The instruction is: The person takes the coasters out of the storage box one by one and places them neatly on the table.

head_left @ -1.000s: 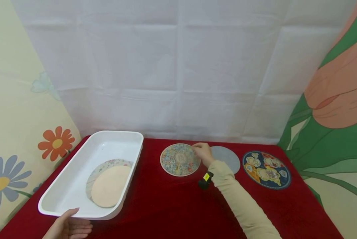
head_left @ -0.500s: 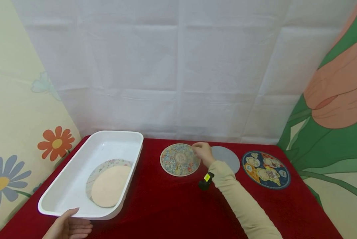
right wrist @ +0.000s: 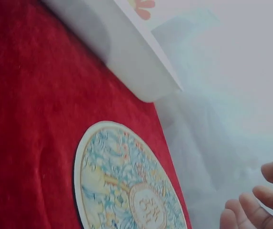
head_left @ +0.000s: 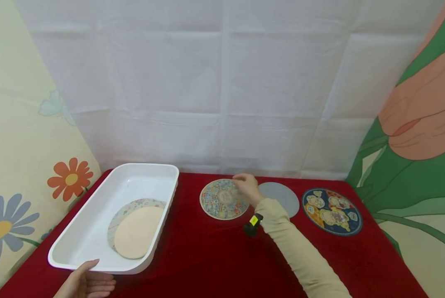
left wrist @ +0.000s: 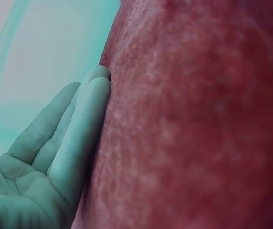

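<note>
My right hand [head_left: 247,187] hovers over the right edge of a round flower-patterned mat [head_left: 222,200]. In the right wrist view its loosely bent fingers [right wrist: 250,210] hold nothing and stand apart from the mat. At the near edge of a white rectangular tray [head_left: 92,215], my left hand [head_left: 86,283] has its thumb on the rim. Its other fingers [left wrist: 81,138] lie straight, low by the red cloth. Inside the tray, a plain beige round mat [head_left: 138,234] overlaps a patterned round mat [head_left: 115,225].
A grey round mat [head_left: 282,198] lies right of the patterned one, partly behind the right wrist. Farther right is a dark blue round mat [head_left: 332,212] with cartoon bears. Red cloth [head_left: 207,256] covers the table, and a white sheet [head_left: 222,103] hangs behind it.
My right hand has shifted a little left and upward over the flower-patterned mat. The left hand, the tray and the mats stay where they were.
</note>
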`<state>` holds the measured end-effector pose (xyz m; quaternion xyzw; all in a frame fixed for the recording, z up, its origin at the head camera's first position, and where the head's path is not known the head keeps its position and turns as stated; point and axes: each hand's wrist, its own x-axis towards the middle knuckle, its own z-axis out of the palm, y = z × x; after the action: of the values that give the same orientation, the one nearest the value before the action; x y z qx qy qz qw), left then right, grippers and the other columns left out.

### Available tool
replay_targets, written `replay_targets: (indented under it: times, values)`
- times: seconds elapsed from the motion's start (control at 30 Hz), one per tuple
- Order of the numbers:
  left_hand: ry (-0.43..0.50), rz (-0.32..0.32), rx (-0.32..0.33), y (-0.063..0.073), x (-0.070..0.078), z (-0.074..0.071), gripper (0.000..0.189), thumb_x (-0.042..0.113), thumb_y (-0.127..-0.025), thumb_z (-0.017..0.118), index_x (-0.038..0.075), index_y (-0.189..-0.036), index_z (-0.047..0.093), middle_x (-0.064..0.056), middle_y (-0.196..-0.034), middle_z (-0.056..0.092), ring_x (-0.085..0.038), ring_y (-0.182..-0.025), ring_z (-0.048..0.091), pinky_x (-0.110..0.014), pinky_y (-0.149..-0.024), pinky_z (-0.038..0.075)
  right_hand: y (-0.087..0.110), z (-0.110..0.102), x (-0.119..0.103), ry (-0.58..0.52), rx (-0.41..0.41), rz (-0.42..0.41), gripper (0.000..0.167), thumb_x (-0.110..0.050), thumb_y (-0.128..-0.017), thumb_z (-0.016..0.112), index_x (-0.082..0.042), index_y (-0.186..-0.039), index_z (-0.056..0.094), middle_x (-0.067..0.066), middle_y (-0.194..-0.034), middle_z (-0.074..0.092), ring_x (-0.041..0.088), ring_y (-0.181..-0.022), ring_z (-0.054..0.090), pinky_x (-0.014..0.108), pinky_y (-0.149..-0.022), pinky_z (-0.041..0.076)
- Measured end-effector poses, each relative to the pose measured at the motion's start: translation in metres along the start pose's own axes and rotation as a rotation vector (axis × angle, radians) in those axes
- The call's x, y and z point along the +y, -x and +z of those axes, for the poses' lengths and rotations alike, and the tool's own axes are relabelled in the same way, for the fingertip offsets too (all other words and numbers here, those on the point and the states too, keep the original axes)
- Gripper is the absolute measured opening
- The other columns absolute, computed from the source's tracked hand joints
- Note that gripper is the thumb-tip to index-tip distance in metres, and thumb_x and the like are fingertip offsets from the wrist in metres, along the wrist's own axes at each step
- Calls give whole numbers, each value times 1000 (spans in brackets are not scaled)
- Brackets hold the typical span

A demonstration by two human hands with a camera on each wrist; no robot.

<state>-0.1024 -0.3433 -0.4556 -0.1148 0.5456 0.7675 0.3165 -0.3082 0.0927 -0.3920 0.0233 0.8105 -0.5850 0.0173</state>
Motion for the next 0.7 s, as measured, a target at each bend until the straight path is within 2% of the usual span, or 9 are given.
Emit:
replay_targets:
  times: [0.27,0.47,0.7]
  values:
    - [3,-3,11,1,0,1,60,47,-96,28,4,-91,71,-14,-93,68,-29,-91,64,-41,-85,47,4,12,-15,-36,-56,-7,30,-14,-87,60,1,-113,60,17,-113,59,33,-98,59,40,-77,53]
    - [7,-4,2,1,0,1,61,46,-96,27,4,-91,71,-14,-94,68,-29,-91,64,-40,-86,47,9,21,-25,-68,-137,-47,36,-16,-87,61,2,-118,57,18,-118,57,35,-101,57,38,-73,54]
    - [0,4,-4,1,0,2,61,47,-96,28,5,-92,71,-14,-94,68,-30,-92,64,-41,-86,47,13,31,-37,-108,-220,-39,42,-16,-87,61,4,-123,52,20,-119,55,36,-104,55,43,-77,52]
